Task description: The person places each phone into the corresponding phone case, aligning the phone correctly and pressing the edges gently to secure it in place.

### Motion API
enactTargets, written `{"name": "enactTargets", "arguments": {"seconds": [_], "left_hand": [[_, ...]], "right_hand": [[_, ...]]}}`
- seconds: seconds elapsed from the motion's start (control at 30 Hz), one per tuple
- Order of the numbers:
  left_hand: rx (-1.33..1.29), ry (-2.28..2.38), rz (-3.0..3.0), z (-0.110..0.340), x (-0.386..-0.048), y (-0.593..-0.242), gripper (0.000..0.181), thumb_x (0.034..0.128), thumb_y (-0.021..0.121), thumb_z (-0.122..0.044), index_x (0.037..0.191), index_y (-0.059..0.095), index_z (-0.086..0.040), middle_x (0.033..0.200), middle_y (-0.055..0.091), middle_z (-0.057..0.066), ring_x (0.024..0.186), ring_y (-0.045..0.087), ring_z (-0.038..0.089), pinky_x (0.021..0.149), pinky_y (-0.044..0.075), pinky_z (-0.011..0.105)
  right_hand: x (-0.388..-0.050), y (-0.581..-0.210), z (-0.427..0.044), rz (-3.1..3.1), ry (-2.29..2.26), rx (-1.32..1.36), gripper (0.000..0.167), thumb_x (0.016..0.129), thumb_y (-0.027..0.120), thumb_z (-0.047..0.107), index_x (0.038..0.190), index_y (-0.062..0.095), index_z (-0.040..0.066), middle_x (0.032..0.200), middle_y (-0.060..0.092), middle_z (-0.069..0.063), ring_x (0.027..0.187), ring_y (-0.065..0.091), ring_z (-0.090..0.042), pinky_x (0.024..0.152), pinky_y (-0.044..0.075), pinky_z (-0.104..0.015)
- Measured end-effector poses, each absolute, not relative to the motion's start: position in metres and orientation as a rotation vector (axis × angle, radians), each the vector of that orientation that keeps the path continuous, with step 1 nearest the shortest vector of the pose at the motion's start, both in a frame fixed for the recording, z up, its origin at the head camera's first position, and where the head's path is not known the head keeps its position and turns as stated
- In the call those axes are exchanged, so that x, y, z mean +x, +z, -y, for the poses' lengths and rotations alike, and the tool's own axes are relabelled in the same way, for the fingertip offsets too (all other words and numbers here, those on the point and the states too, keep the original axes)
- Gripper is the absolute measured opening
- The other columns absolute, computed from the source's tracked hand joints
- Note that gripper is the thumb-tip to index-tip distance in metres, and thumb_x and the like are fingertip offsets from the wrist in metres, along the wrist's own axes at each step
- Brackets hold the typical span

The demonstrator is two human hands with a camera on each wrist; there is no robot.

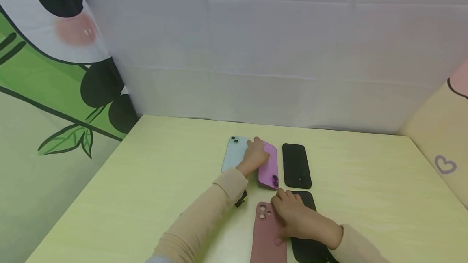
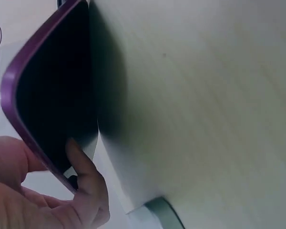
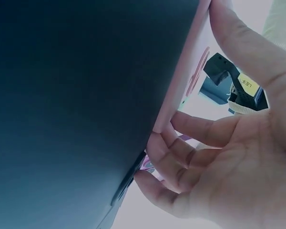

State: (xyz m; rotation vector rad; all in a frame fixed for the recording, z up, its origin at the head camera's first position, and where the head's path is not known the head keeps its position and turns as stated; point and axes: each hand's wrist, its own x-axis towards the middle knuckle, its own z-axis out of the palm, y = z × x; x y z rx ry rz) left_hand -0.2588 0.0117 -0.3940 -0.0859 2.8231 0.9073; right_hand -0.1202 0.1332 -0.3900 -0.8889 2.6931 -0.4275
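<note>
Grip: left hand [image 1: 254, 155] pinches purple phone [image 1: 269, 169] near one end, a finger on its dark face; right hand [image 1: 305, 218] holds pink phone case [image 1: 266, 234] by a long edge
Backdrop [image 1: 274, 39]: pale grey cloth, creased, cut off at top
Tabletop [image 1: 109, 206]: pale yellow, faint grain, near edge out of frame
Left wall [image 1: 47, 80]: green and white cartoon print, cropped
Right wall [image 1: 427, 141]: cream, pink shape cut off at frame edge, purple heart outline
Left sleeve [image 1: 204, 210]: beige, hides tabletop under it
Pink case: dusty pink, round camera openings at far end, near end cut off, partly under right hand
Black slab [image 1: 308, 251]: beside pink case, partly covered by right hand, phone or case, cannot tell
Black phone [image 1: 296, 163]: just right of purple one
Purple phone: mid-table, between light blue and black phones, tilted, lenses at near end, far end partly covered by left hand
Light blue phone [image 1: 234, 151]: two lenses at far end, partly hidden by left hand and sleeve
Yellow label [image 3: 249, 84]: on black bracket [image 3: 224, 69], lettering hard to read
</note>
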Motion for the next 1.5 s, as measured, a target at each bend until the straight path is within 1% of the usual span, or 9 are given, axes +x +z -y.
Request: {"name": "enactTargets", "arguments": {"seconds": [0.2,0.33,0.47,0.7,0.8,0.93,1.13,1.3,1.5], "left_hand": [[-0.095,0.957,-2.773,-0.002,-0.261,-0.393,0.039,0.0881,0.049,-0.006,0.122,0.040,0.011,0.098,0.052,0.019,0.065,0.047,0.020,0.049,0.041,0.023],[-0.085,1.028,-2.716,0.006,-0.262,-0.397,0.046,0.0867,0.046,-0.003,0.128,0.032,0.014,0.077,0.049,0.012,0.054,0.042,0.014,0.043,0.036,0.019],[-0.108,1.086,-2.656,0.012,-0.262,-0.400,0.060,0.0837,0.043,0.001,0.135,0.018,0.016,0.069,0.044,0.009,0.048,0.039,0.012,0.040,0.034,0.018],[-0.210,1.203,-2.560,0.024,-0.258,-0.403,0.065,0.0844,0.041,0.002,0.139,0.009,0.014,0.091,0.051,0.019,0.058,0.045,0.017,0.046,0.038,0.022],[-0.203,1.288,-2.518,0.033,-0.254,-0.406,0.064,0.0857,0.041,0.001,0.140,0.008,0.013,0.116,0.048,0.027,0.080,0.052,0.025,0.068,0.048,0.028],[-0.167,1.457,-2.385,0.045,-0.251,-0.410,0.057,0.0876,0.036,0.001,0.139,0.014,0.013,0.129,0.038,0.027,0.097,0.050,0.029,0.086,0.048,0.034],[-0.190,1.604,-2.246,0.055,-0.252,-0.410,0.052,0.0848,0.036,0.008,0.135,0.024,0.013,0.121,0.042,0.025,0.086,0.052,0.026,0.072,0.053,0.031],[-0.219,1.757,-2.104,0.062,-0.252,-0.410,0.045,0.0839,0.037,0.013,0.128,0.033,0.013,0.100,0.049,0.021,0.078,0.056,0.026,0.065,0.055,0.030],[-0.220,1.852,-2.029,0.072,-0.249,-0.412,0.034,0.0856,0.038,0.008,0.119,0.042,0.015,0.096,0.050,0.019,0.078,0.056,0.024,0.070,0.055,0.029]], "right_hand": [[-0.119,-0.392,-0.128,-2.679,-0.459,-0.858,0.069,0.052,0.087,0.033,0.102,0.052,0.000,0.091,0.037,-0.002,0.084,0.031,-0.018,0.073,0.031,-0.035],[-0.117,-0.395,-0.125,-2.691,-0.497,-0.837,0.071,0.050,0.089,0.032,0.101,0.050,0.001,0.094,0.038,-0.002,0.086,0.032,-0.019,0.074,0.032,-0.036],[-0.115,-0.397,-0.122,-2.688,-0.529,-0.797,0.076,0.048,0.089,0.032,0.104,0.047,0.002,0.095,0.042,-0.003,0.088,0.035,-0.020,0.082,0.035,-0.042],[-0.112,-0.398,-0.118,-2.657,-0.576,-0.799,0.076,0.049,0.088,0.036,0.105,0.047,0.006,0.089,0.043,0.002,0.085,0.037,-0.017,0.083,0.034,-0.042],[-0.110,-0.398,-0.118,-2.639,-0.621,-0.811,0.076,0.050,0.088,0.036,0.108,0.047,0.007,0.091,0.043,0.003,0.085,0.040,-0.016,0.077,0.036,-0.037],[-0.108,-0.398,-0.119,-2.600,-0.723,-0.820,0.073,0.054,0.087,0.034,0.111,0.047,0.008,0.091,0.042,0.002,0.082,0.043,-0.017,0.068,0.040,-0.029],[-0.108,-0.399,-0.121,-2.610,-0.847,-0.855,0.058,0.062,0.083,0.026,0.110,0.055,0.007,0.092,0.046,0.002,0.082,0.047,-0.010,0.070,0.044,-0.023],[-0.108,-0.402,-0.121,-2.611,-0.968,-0.911,0.046,0.066,0.080,0.014,0.105,0.058,0.006,0.090,0.053,0.001,0.079,0.047,-0.006,0.065,0.043,-0.021],[-0.110,-0.406,-0.121,-2.436,-1.261,-0.734,0.044,0.071,0.077,0.012,0.109,0.058,0.000,0.088,0.055,-0.004,0.068,0.044,-0.005,0.056,0.043,-0.019]]}}
